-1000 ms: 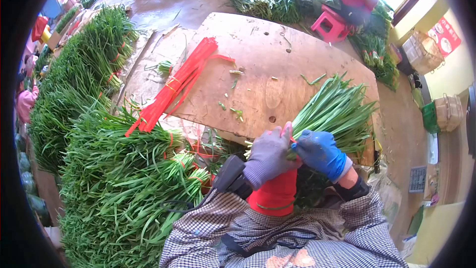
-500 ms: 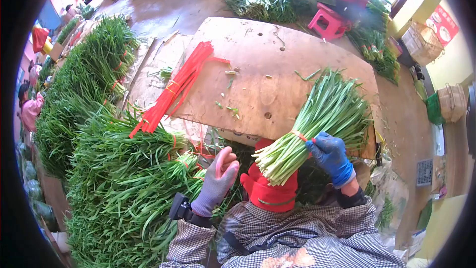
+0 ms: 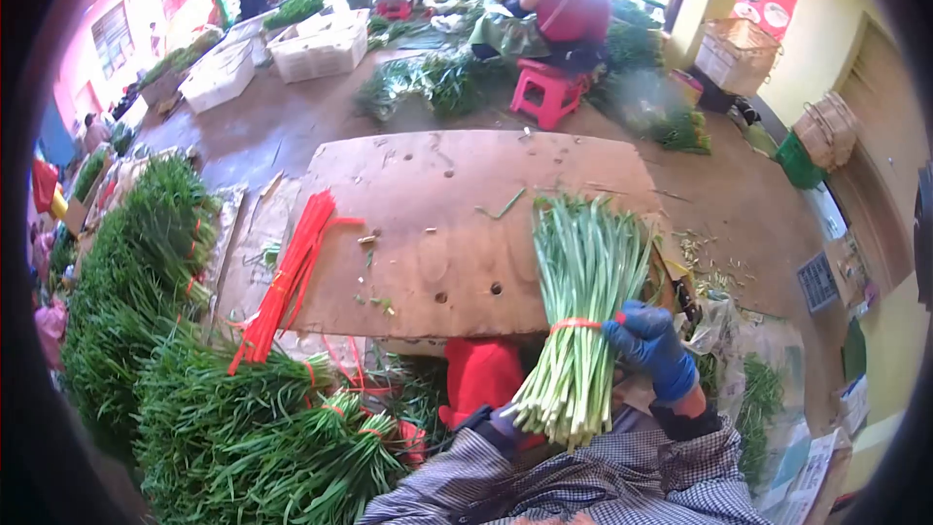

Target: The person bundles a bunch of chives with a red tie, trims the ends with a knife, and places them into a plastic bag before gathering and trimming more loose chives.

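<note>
A bundle of long green stalks [image 3: 581, 301], bound by a red band, stands tilted at the near right edge of the wooden board [image 3: 418, 233], its pale cut ends toward me. My right hand [image 3: 653, 348], in a blue glove, has its fingers closed on the bundle's right side by the band. My left hand [image 3: 507, 426], in a grey-purple glove, is by the lower left of the stalks; its fingers are hidden behind them. Red strips [image 3: 290, 277] lie in a bunch on the board's left side.
Many bound green bundles [image 3: 243, 418] are heaped at the left. A pink stool [image 3: 547, 94] holds a seated person beyond the board. White crates [image 3: 319, 47] stand at the back, wicker baskets [image 3: 736, 53] at the right.
The view has tilted up, showing more of the room. The bundle now points more upright. My left hand has moved right, from beside the heap to the bundle's lower end.
</note>
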### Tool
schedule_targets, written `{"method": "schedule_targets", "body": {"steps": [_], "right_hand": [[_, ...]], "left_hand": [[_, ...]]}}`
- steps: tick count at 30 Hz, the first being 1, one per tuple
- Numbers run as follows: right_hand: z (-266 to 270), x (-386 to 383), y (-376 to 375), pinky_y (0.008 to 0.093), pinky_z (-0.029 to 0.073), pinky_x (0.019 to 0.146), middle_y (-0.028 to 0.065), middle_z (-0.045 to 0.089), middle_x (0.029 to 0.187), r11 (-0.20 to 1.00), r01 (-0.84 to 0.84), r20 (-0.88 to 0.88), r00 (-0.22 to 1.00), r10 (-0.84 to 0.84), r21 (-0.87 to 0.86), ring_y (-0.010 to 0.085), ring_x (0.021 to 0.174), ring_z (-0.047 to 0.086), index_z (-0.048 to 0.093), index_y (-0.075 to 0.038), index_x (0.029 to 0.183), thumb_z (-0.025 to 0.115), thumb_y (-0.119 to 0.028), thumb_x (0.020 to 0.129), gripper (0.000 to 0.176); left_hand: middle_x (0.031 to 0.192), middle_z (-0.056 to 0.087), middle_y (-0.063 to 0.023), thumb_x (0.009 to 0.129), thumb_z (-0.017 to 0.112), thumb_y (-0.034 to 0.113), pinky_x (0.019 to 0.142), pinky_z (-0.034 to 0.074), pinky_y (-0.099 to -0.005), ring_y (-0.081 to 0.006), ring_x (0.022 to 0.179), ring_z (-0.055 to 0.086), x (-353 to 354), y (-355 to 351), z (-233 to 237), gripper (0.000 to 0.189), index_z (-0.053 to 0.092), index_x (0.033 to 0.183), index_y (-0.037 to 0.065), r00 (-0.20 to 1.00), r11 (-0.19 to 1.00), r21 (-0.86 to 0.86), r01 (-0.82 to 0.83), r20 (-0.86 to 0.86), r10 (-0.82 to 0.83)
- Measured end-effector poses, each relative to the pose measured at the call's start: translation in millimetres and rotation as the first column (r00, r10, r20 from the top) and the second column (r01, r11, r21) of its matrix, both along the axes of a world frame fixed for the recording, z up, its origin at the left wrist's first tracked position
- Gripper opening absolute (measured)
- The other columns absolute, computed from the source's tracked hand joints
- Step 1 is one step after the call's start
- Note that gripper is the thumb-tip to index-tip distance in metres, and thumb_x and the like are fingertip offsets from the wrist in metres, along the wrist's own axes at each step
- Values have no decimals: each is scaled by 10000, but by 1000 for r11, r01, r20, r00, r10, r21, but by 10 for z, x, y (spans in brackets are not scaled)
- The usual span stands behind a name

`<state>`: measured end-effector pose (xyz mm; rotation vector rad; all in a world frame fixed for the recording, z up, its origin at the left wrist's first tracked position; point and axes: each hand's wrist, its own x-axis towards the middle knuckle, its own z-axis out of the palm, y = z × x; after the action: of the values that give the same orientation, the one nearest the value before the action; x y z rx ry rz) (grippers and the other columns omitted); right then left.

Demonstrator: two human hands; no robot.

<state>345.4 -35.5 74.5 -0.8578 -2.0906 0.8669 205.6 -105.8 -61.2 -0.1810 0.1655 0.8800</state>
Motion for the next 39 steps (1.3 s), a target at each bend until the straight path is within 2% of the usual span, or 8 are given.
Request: {"method": "schedule_targets", "body": {"steps": [4, 10, 16, 23, 26, 28, 31, 39], "right_hand": [[29, 227, -254, 349, 341, 520, 82, 421, 585, 997, 43, -53, 998, -47, -66, 209, 534, 416, 580, 11, 693, 690, -93, 843, 213], [-2, 470, -696, 342, 335, 524, 64, 426, 578, 992, 92, -136, 985, -103, -83, 198, 531, 412, 596, 8, 696, 697, -103, 851, 216], [-246, 623, -974, 285, 363, 530, 2, 491, 599, 864, 30, -407, 874, -267, -502, 75, 573, 447, 629, 20, 721, 678, -120, 868, 209], [-534, 598, -877, 273, 376, 536, -21, 491, 604, 809, -8, -308, 927, -214, -588, 59, 606, 462, 655, 14, 762, 646, -138, 887, 196], [-673, 389, -708, 309, 379, 502, 27, 521, 569, 863, -53, -332, 933, -137, -502, 128, 521, 481, 659, -16, 746, 672, -161, 875, 195], [-600, 177, -490, 371, 389, 470, 129, 555, 577, 997, 61, -117, 992, -54, 54, 282, 485, 526, 626, -54, 683, 665, -231, 878, 267], [-337, -73, -190, 406, 399, 491, 181, 514, 613, 973, 63, 49, 996, -75, 224, 357, 556, 533, 574, -53, 648, 639, -264, 893, 330], [-61, -593, 633, 441, 425, 491, 170, 574, 632, 969, 51, -84, 996, -31, 241, 367, 576, 583, 620, -85, 655, 601, -307, 907, 336]], "left_hand": [[1246, 592, -109, 981, 420, 488, 1036, 420, -414, -218, 1165, 546, 438, 48, 8, 584, 479, 1327, 22, 989, 984, 166, -60, 145, 36], [1245, 594, -112, 982, 415, 487, 1039, 415, -420, -220, 1163, 549, 484, 97, 84, 584, 478, 1329, 22, 988, 953, 270, -140, 99, 117], [1244, 595, -116, 983, 410, 486, 1043, 411, -426, -223, 1161, 552, 148, 135, 208, 584, 477, 1331, 22, 960, 894, 367, -257, -7, 279], [1243, 597, -120, 984, 404, 485, 1047, 405, -432, -225, 1158, 556, -578, 207, 600, 584, 476, 1332, 22, 869, 776, 518, -361, -116, 482], [1242, 597, -122, 985, 401, 484, 1049, 403, -435, -226, 1157, 557, -833, 325, 835, 584, 475, 1333, 22, 833, 724, 585, -366, -140, 535], [1242, 598, -123, 985, 399, 484, 1050, 402, -437, -227, 1156, 558, -1010, 411, 1006, 584, 475, 1334, 22, 813, 693, 626, -358, -156, 561], [1241, 599, -124, 985, 396, 483, 1052, 399, -440, -228, 1155, 560, -1279, 517, 1247, 584, 475, 1334, 22, 786, 650, 676, -348, -168, 595], [1240, 600, -129, 987, 389, 482, 1057, 393, -448, -231, 1152, 564, -1880, 742, 1568, 584, 473, 1337, 22, 713, 575, 740, -349, -188, 675]]}}
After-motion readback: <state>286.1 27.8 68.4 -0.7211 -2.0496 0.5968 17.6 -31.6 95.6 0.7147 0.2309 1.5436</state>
